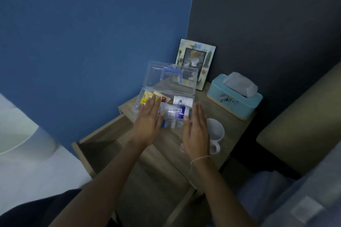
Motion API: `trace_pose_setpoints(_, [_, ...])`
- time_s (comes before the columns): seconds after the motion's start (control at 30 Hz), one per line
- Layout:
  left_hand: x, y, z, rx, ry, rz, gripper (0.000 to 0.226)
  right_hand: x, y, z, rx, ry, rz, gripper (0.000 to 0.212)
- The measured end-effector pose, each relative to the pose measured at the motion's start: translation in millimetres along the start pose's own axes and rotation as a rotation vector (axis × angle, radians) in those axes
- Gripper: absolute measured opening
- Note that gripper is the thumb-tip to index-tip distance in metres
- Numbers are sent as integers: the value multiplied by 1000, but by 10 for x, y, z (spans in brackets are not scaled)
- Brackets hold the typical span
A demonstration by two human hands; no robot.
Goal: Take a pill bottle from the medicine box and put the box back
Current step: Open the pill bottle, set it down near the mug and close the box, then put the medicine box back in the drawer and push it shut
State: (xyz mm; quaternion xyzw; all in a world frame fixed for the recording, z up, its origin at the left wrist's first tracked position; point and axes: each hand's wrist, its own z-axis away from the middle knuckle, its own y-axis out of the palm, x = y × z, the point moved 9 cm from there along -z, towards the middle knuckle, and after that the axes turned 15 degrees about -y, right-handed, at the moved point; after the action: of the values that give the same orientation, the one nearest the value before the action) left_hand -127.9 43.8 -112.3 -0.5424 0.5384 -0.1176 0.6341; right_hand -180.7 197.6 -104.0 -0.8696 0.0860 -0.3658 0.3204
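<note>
A clear plastic medicine box (167, 91) stands on the wooden nightstand, its lid (171, 77) with a blue handle raised behind it. Inside lie a white pill bottle (182, 101), a second bottle with a blue and white label (174, 113), and yellow and red packets (147, 96). My left hand (149, 120) lies flat with straight fingers over the box's left side. Just to the right of the box, my right hand (196, 129) stands on edge with straight fingers, its thumb near the labelled bottle. Neither hand grips anything.
A picture frame (196, 61) leans on the wall behind the box. A teal tissue box (234, 96) sits at the right, a white mug (215, 132) under my right hand. The nightstand's drawer (96, 145) is pulled out at the left. A bed lies at the far left.
</note>
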Motion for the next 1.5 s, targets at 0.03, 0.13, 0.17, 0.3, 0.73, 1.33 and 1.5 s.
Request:
trace_pose_setpoints(0.03, [29, -41, -119, -14, -20, 19, 53, -35, 48, -146, 22, 15, -9, 60])
trace_pose_setpoints(0.13, [133, -103, -499, -29, -62, 30, 54, -155, 173, -594, 93, 27, 38, 63])
trace_pose_setpoints(0.17, [185, -104, -632, -24, -83, 32, 55, -195, 215, -741, 112, 18, 67, 64])
trace_pose_setpoints(0.3, [402, -23, -1126, 35, -163, 58, 57, -448, 443, -1177, 243, 20, 163, 67])
trace_pose_setpoints(0.73, [766, 400, -1661, 218, -469, 355, 66, -1335, 809, -1457, 167, 561, -187, 82])
trace_pose_setpoints(1.33, [957, -167, -893, 127, -536, 764, 70, -1025, 211, -1066, 92, 527, -459, 21])
trace_pose_setpoints(1.5, [837, -56, -650, 148, -409, 608, 55, -728, 371, -919, 392, 233, -164, 67])
